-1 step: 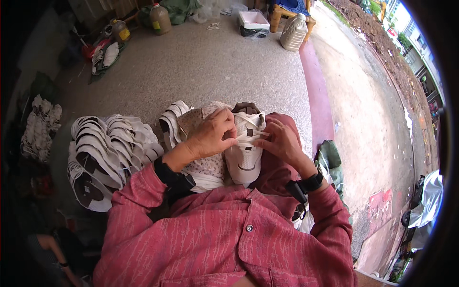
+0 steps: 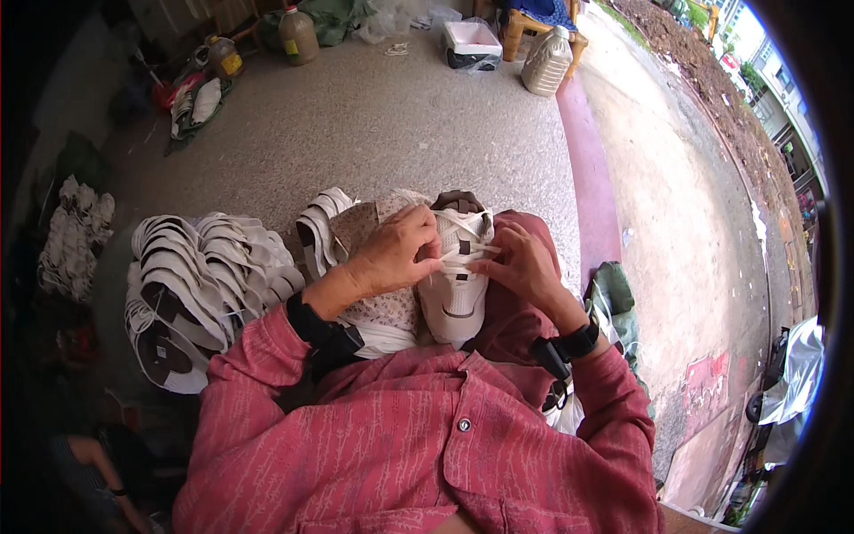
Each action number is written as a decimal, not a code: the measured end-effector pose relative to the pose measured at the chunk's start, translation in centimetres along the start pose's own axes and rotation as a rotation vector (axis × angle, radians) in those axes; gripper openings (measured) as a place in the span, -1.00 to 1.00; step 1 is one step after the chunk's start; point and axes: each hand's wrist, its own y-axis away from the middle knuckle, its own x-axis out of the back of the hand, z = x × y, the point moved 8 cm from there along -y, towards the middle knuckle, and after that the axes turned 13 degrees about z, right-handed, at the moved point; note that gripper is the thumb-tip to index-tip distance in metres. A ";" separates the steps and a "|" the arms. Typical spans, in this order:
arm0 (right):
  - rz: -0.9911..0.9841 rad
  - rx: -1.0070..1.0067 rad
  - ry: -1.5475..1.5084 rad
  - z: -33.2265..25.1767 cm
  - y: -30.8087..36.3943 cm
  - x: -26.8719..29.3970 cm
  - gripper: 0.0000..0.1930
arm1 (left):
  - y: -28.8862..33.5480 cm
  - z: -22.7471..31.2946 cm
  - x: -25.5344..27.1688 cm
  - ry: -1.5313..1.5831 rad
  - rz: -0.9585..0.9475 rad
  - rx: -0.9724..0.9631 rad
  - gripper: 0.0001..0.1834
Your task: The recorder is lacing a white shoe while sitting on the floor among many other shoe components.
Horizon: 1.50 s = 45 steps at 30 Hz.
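Note:
A white shoe upper (image 2: pixel 452 307) with a dark collar lies on my lap, its toe pointing toward me. White shoelace (image 2: pixel 458 222) crosses its front over dark eyelet tabs. At the upper's left edge my left hand (image 2: pixel 398 251) is closed, thumb and fingers pinching the lace. My right hand (image 2: pixel 525 267) pinches lace on the opposite side, thumb toward the middle. The exact lace ends are hidden by the fingers. Beneath the left forearm lies a flower-patterned cloth (image 2: pixel 378 307) over my leg.
Stacked white shoe uppers (image 2: pixel 191 276) stand at my left, with a smaller stack (image 2: pixel 320 222) beside my left knee. Farther left is another pile of uppers (image 2: pixel 76 236). A plastic jug (image 2: pixel 547 62), a white-rimmed bin (image 2: pixel 472 43) and a bottle (image 2: pixel 298 37) stand across the floor.

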 end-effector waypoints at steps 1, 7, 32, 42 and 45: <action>-0.018 -0.088 0.017 0.5 0.0 -0.2 -0.54 | 0.2 -0.1 -0.3 0.022 -0.047 0.056 -0.80; 0.045 -0.138 0.046 1.9 0.3 -0.7 -0.48 | 0.9 0.5 -1.3 -0.015 -0.156 0.173 -0.76; 0.080 -0.566 -0.544 5.7 -1.0 1.3 -0.77 | -5.1 -1.2 -1.9 0.078 -0.065 -0.045 -0.75; -0.445 -0.463 -0.304 5.0 -6.4 -2.0 -0.70 | -5.8 -3.9 -4.3 0.136 -0.282 0.182 -0.74; -0.543 -0.318 -0.155 4.1 -7.0 -2.6 -0.72 | -5.7 -4.2 -4.8 0.095 -0.308 0.230 -0.71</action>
